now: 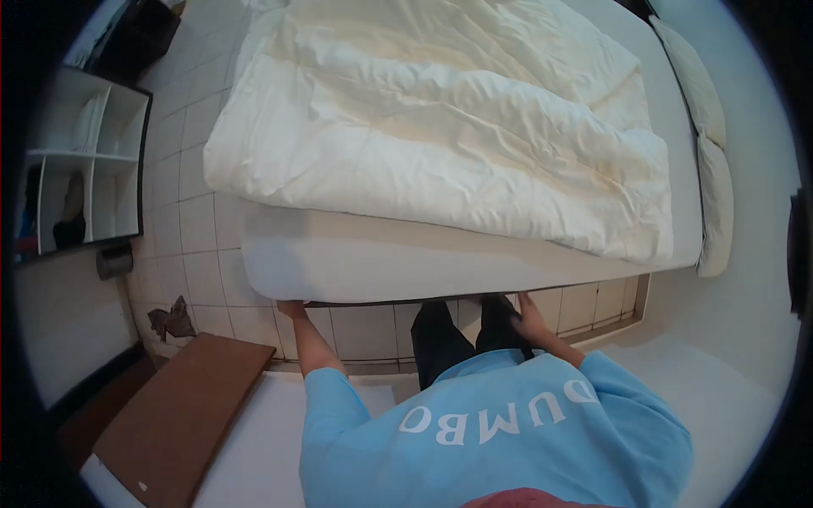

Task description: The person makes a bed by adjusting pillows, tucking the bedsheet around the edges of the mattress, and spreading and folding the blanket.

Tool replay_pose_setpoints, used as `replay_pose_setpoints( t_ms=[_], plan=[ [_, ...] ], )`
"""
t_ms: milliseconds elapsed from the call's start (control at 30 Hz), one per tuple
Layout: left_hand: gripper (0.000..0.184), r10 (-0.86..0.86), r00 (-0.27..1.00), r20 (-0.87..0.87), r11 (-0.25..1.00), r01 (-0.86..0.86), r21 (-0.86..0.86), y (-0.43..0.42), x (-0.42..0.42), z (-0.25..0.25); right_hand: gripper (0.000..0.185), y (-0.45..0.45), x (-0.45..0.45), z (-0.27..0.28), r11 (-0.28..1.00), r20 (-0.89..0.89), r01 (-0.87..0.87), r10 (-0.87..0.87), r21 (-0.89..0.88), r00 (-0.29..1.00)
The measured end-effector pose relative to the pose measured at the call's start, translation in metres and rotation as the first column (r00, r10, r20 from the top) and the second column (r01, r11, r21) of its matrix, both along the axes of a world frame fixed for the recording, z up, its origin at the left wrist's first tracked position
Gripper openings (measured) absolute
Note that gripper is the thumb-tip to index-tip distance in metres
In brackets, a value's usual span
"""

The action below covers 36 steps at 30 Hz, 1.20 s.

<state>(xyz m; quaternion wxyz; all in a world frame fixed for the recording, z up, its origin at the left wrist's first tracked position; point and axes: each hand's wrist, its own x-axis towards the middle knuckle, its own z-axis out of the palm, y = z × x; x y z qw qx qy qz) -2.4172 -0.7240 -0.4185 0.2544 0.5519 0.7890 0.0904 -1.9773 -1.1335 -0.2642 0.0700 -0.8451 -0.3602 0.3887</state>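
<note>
My left hand [292, 309] is at the near left corner of the white-covered mattress [381, 254], closed at its lower edge with the fingers mostly hidden underneath. My right hand [530, 318] is below the mattress's near edge, beside my dark-trousered leg. One finger points up to the edge and the others are apart, slightly blurred; I see nothing held in it. A thick cream duvet [440, 161] lies rumpled over most of the mattress, leaving a strip along the near side bare.
Two pillows [716, 203] lean along the wall on the right. A brown board [186, 415] rests at lower left, near a crumpled brown cloth [172, 320] on the tiled floor [199, 224]. An open shelf unit [114, 157] with shoes stands at far left.
</note>
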Motion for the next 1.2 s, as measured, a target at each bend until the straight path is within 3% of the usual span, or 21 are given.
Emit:
replay_pose_setpoints(
  t_ms=[33, 67, 100, 133, 200, 267, 367, 400, 433, 467, 500, 533, 567, 600, 667, 733, 800, 900, 1000, 1100, 1200],
  plan=[
    [0.051, 0.036, 0.998, -0.052, 0.991, -0.042, -0.125, 0.001, 0.0, -0.004, 0.072, -0.001, 0.009, -0.004, 0.996, 0.014, 0.079, -0.08, 0.028, 0.997],
    [0.058, 0.194, 0.914, 0.357, 0.98, -0.165, -0.111, -0.007, 0.001, -0.007, 0.072, -0.003, 0.016, -0.007, 0.985, 0.028, 0.159, -0.161, 0.059, 0.987],
    [0.065, 0.305, 0.647, 0.698, 0.948, -0.277, -0.158, -0.021, 0.001, -0.012, 0.072, -0.005, 0.022, -0.005, 0.984, 0.035, 0.174, -0.176, 0.046, 0.984],
    [0.073, 0.352, 0.251, 0.902, 0.901, -0.351, -0.254, -0.032, 0.002, -0.01, 0.072, -0.007, 0.029, -0.002, 0.982, 0.041, 0.187, -0.188, 0.034, 0.981],
    [0.075, 0.481, 0.202, 0.853, 0.823, -0.44, -0.359, -0.054, 0.023, 0.008, 0.076, -0.011, 0.038, 0.001, 0.976, 0.027, 0.218, -0.217, -0.029, 0.976],
    [0.066, 0.633, 0.185, 0.752, 0.741, -0.426, -0.519, -0.081, 0.048, 0.03, 0.078, -0.038, 0.041, -0.022, 0.965, 0.065, 0.263, -0.264, 0.021, 0.962],
    [0.057, 0.516, 0.206, 0.831, 0.775, -0.524, -0.352, -0.154, 0.114, 0.035, 0.081, -0.051, 0.051, -0.024, 0.892, -0.028, 0.451, -0.451, -0.009, 0.892],
    [0.045, 0.382, 0.504, 0.775, 0.924, -0.239, -0.3, -0.179, 0.137, 0.054, 0.082, -0.055, 0.058, -0.02, 0.847, -0.082, 0.529, -0.531, -0.049, 0.843],
    [0.034, -0.089, 0.835, 0.543, 0.944, 0.244, -0.222, -0.2, 0.171, 0.09, 0.082, -0.055, 0.065, -0.012, 0.802, -0.128, 0.594, -0.596, -0.059, 0.793],
    [0.025, -0.522, 0.786, 0.331, 0.798, 0.587, -0.135, -0.221, 0.206, 0.124, 0.082, -0.053, 0.074, 0.0, 0.749, -0.171, 0.658, -0.66, -0.073, 0.732],
    [0.022, -0.752, 0.617, 0.234, 0.628, 0.778, -0.032, -0.239, 0.238, 0.153, 0.082, -0.059, 0.085, 0.005, 0.689, -0.211, 0.719, -0.72, -0.095, 0.661],
    [0.022, -0.85, 0.452, 0.269, 0.5, 0.854, 0.143, -0.254, 0.266, 0.166, 0.08, -0.072, 0.095, -0.01, 0.645, -0.179, 0.764, -0.754, -0.013, 0.633],
    [0.022, -0.925, 0.27, 0.269, 0.349, 0.883, 0.314, -0.269, 0.295, 0.179, 0.079, -0.087, 0.102, -0.04, 0.597, -0.146, 0.799, -0.787, 0.067, 0.6],
    [0.024, -0.943, 0.176, 0.282, 0.275, 0.891, 0.361, -0.277, 0.324, 0.199, 0.078, -0.102, 0.112, -0.058, 0.549, -0.113, 0.823, -0.817, 0.147, 0.565],
    [0.028, -0.954, -0.01, 0.3, 0.134, 0.879, 0.457, -0.294, 0.388, 0.24, 0.073, -0.109, 0.137, -0.043, 0.26, -0.281, 0.936, -0.904, 0.236, 0.322],
    [0.027, -0.978, -0.075, 0.196, 0.049, 0.827, 0.56, -0.305, 0.447, 0.258, 0.069, -0.128, 0.168, -0.078, 0.074, -0.235, 0.895, -0.952, 0.439, 0.194],
    [0.03, -0.971, -0.208, 0.115, -0.099, 0.794, 0.599, -0.308, 0.503, 0.259, 0.068, -0.138, 0.196, -0.075, -0.152, -0.515, 0.962, -0.857, 0.226, -0.015],
    [0.047, -0.953, -0.27, -0.139, -0.303, 0.88, 0.367, -0.339, 0.556, 0.263, 0.067, -0.136, 0.227, -0.053, -0.362, -0.775, 0.916, -0.524, -0.173, -0.354],
    [0.065, -0.917, -0.287, -0.277, -0.339, 0.927, 0.162, -0.355, 0.556, 0.239, 0.067, -0.151, 0.232, -0.027, -0.194, -0.724, 0.945, -0.608, -0.263, -0.326],
    [0.067, -0.906, -0.264, -0.33, -0.343, 0.915, 0.211, -0.362, 0.55, 0.229, 0.068, -0.169, 0.231, -0.04, -0.129, -0.755, 0.942, -0.568, -0.311, -0.327],
    [0.064, -0.906, -0.223, -0.361, -0.293, 0.944, 0.153, -0.374, 0.552, 0.23, 0.068, -0.181, 0.24, -0.052, -0.224, -0.795, 0.938, -0.5, -0.265, -0.344]
  ],
)
